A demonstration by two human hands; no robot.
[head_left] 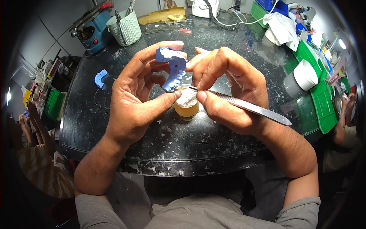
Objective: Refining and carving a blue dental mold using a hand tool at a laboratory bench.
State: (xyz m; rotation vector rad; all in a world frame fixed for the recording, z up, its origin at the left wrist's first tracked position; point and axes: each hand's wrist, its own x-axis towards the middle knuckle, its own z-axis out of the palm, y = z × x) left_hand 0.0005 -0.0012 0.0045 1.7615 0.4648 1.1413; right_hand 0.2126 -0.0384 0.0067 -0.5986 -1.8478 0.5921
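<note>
My left hand (133, 103) grips a blue dental model (175, 70) between thumb and fingers, its row of teeth facing right. In my right hand (236, 95) is a slim metal scalpel (255, 108), pinched by thumb and forefinger, with its tip at the lower end of the model. Beneath both hands stands a yellowish jar (186, 110) with a pale, crusted top, partly hidden by the model and my fingertips. A smaller blue tooth arch (100, 78) lies on the black worktop (160, 152) at the left.
At the back are a blue machine (91, 36), a tool basket (124, 30) and a white device with cords (202, 8). On the right sit green trays (323, 107), a white tub (305, 74) and a white cloth (282, 28). Other people (40, 164) work at both sides.
</note>
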